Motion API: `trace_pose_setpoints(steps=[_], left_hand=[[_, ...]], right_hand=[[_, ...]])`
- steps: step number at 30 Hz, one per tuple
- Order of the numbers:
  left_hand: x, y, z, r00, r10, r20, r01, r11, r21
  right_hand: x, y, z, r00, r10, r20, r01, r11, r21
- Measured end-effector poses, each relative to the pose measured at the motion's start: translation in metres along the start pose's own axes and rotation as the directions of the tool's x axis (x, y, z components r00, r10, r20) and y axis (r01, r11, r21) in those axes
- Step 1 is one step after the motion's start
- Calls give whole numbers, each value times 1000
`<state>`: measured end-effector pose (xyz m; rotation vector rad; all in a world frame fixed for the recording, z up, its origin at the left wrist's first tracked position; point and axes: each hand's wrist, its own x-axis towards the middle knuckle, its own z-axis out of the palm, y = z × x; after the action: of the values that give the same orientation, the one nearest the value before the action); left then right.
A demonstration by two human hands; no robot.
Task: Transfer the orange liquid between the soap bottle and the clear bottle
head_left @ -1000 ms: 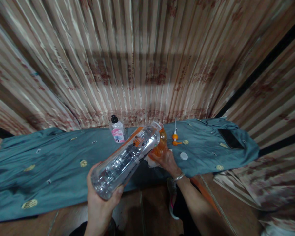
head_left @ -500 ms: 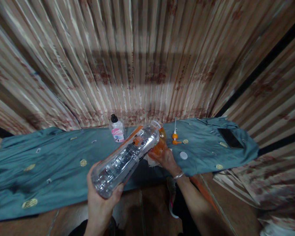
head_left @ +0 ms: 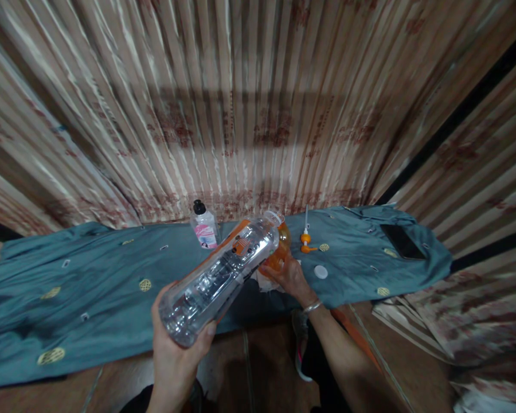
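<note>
My left hand (head_left: 178, 338) is wrapped round the base of a large clear bottle (head_left: 217, 281) with an orange label. This bottle is tilted, its neck up and to the right, over the mouth of an orange bottle (head_left: 282, 246). Fingers of my right hand (head_left: 287, 276) are closed round the orange bottle, which stands on a pale tissue (head_left: 270, 284). Part of the orange bottle is hidden behind the clear one. An orange pump head (head_left: 305, 240) with a clear tube lies right of the bottles, and a round white cap (head_left: 320, 272) lies below it.
A clear bottle with a black top and pink label (head_left: 205, 230) stands at the back left on the teal cloth (head_left: 112, 258). A black phone (head_left: 402, 242) lies at the right end. Behind rises a striped curtain (head_left: 258, 115); tiled floor shows in front.
</note>
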<state>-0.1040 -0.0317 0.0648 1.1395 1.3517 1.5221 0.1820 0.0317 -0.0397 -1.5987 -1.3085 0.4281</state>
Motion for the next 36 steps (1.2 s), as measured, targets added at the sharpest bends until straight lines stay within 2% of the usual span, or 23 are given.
trace_pose_setpoints(steps=[5,12,24,36], left_hand=[[2,-1,-2,1000,11,8,-12,1000,29],[3,-5,-4,1000,6,19,-6,1000,18],[-1,2,-1,1000,8,-4,-7,1000,25],[-1,2,0,999,33,-18,-32,999,22]], right_hand=[[1,-4,-2,998,46,35,-49,996,75],[2,-7,-3,996,64,59,-68,996,52],[2,-12,-2,996,76,44,-77,997,23],[2,-9,-3,994,91,63,-95,993,67]])
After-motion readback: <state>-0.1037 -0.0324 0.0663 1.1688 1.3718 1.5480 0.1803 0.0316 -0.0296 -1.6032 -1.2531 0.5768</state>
